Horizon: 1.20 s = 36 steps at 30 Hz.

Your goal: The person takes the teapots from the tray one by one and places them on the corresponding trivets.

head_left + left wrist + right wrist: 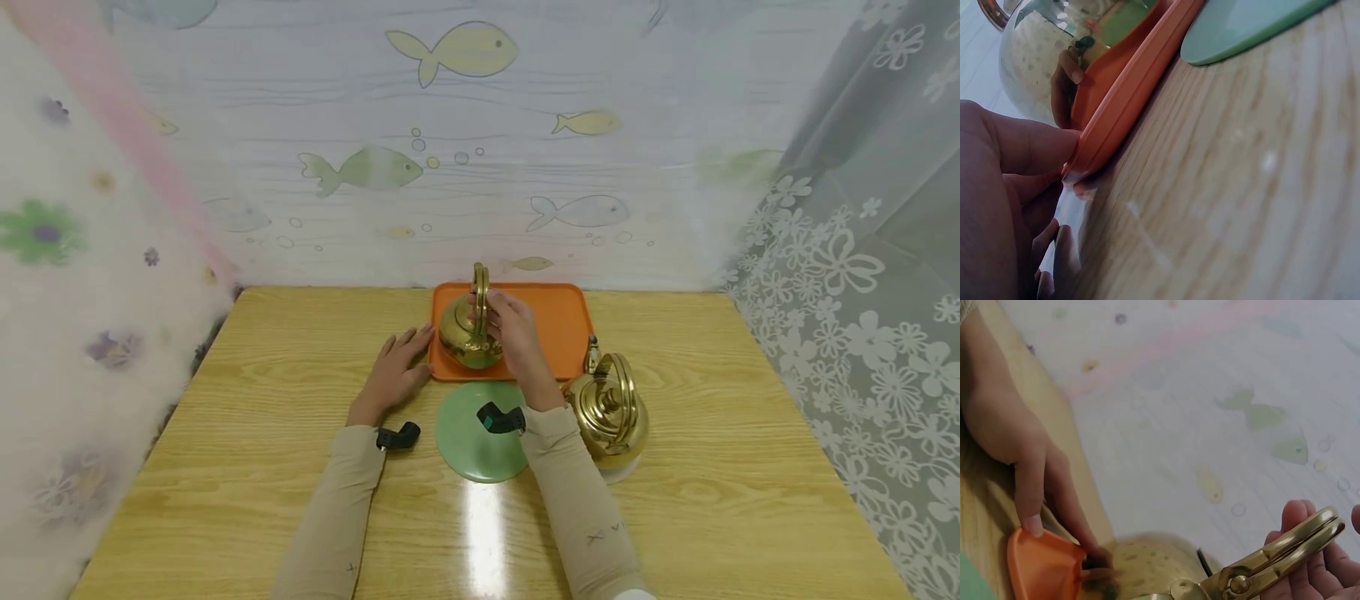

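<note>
A brass kettle (468,337) stands in the left part of an orange tray (558,329). My right hand (516,329) holds its upright handle (1279,553), the fingers passing under the double bar; in the right wrist view the thumb shows only at the frame's edge. At the tray's left edge rests my left hand (392,372), fingers extended. Its thumb (1041,147) touches the tray's rim at the near corner, below the shiny kettle body. Close by my right forearm stands a second brass kettle (607,417), its handle raised.
A round green mat (480,442) lies in front of the tray, partly under my right wrist. Beneath the second kettle a pale round edge (624,473) shows. The wooden table (720,500) meets a fish-patterned wall covering (465,225) behind the tray.
</note>
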Each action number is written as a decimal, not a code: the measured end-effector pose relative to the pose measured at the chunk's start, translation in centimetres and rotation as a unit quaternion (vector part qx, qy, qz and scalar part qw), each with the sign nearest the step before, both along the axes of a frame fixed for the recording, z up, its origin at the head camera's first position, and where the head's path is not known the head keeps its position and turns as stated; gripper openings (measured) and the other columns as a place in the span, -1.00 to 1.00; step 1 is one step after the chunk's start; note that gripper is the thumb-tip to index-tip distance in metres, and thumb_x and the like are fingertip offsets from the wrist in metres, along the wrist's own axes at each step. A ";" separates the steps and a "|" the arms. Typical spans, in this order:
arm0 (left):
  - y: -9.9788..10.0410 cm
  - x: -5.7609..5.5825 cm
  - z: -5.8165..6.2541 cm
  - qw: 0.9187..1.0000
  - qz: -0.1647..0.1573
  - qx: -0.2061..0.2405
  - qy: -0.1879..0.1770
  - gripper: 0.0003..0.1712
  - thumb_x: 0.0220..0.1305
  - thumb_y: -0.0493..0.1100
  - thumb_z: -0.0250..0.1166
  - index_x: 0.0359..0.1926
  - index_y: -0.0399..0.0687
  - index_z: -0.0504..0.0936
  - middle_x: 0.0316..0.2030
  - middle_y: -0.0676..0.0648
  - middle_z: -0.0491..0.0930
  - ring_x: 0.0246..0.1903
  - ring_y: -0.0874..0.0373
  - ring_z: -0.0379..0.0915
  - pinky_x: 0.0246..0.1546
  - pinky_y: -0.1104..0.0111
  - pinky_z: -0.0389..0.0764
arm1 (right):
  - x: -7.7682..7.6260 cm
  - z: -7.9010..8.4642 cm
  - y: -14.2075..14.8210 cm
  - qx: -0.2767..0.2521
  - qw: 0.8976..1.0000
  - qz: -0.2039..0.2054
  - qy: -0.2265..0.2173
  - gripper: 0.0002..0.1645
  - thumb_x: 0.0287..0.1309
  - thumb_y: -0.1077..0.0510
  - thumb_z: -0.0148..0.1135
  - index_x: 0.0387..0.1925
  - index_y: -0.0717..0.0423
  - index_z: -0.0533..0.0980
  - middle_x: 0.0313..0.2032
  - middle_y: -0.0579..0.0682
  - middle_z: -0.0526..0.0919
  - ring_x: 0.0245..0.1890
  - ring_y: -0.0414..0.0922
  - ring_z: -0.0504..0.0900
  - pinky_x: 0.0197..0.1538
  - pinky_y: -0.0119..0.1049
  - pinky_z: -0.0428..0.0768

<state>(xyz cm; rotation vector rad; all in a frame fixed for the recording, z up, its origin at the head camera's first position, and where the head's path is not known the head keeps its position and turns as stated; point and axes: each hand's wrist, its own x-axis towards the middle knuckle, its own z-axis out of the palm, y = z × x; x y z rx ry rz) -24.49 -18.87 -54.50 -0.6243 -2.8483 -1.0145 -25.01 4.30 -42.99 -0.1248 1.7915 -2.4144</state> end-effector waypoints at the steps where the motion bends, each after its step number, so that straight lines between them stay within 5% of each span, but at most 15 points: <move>1: 0.0 0.0 0.0 1.000 0.000 0.001 0.000 -0.26 0.44 -0.07 0.14 0.57 -0.07 0.21 0.55 -0.10 0.19 0.56 -0.20 -0.02 0.59 -0.06 -0.25 | -0.1 0.0 0.0 0.002 1.000 0.003 0.001 -0.50 0.58 0.10 -0.07 0.29 0.38 0.47 0.22 0.46 0.51 0.02 0.17 0.65 0.27 -0.02 0.56; 10: 0.1 0.1 0.1 1.000 0.000 0.002 -0.006 -0.27 0.45 -0.08 0.12 0.57 -0.07 0.22 0.55 -0.10 0.19 0.56 -0.19 -0.03 0.59 -0.04 -0.24 | -0.7 -0.8 0.1 0.004 0.999 0.012 0.041 -0.52 0.55 0.17 0.00 0.29 0.43 0.45 0.16 0.42 0.54 -0.03 0.15 0.65 0.01 -0.28 0.71; 22: 0.1 0.0 0.0 1.000 0.002 -0.003 -0.001 -0.26 0.42 -0.10 0.13 0.57 -0.09 0.21 0.55 -0.11 0.19 0.55 -0.20 -0.02 0.59 -0.06 -0.23 | -0.5 -0.9 -0.2 0.026 0.997 -0.010 0.074 -0.55 0.53 0.17 0.04 0.25 0.40 0.50 0.06 0.48 0.57 -0.02 0.39 0.62 0.19 0.27 0.56; 28: 0.2 0.0 0.1 1.000 0.002 -0.003 0.001 -0.25 0.42 -0.08 0.13 0.57 -0.09 0.21 0.55 -0.11 0.19 0.55 -0.21 -0.01 0.59 -0.08 -0.22 | -0.4 -0.9 -0.1 0.031 0.996 -0.019 0.081 -0.56 0.52 0.18 0.07 0.23 0.42 0.51 -0.06 0.24 0.67 -0.11 0.24 0.69 0.11 0.09 0.67; 36: 0.2 0.2 0.2 1.000 0.004 -0.007 0.003 -0.26 0.44 -0.05 0.13 0.57 -0.09 0.21 0.54 -0.10 0.20 0.55 -0.20 -0.01 0.59 -0.08 -0.22 | -0.3 -1.1 -0.4 0.027 0.995 -0.032 0.086 -0.59 0.51 0.18 0.08 0.20 0.38 0.54 0.10 0.50 0.55 -0.05 0.33 0.64 0.14 0.10 0.66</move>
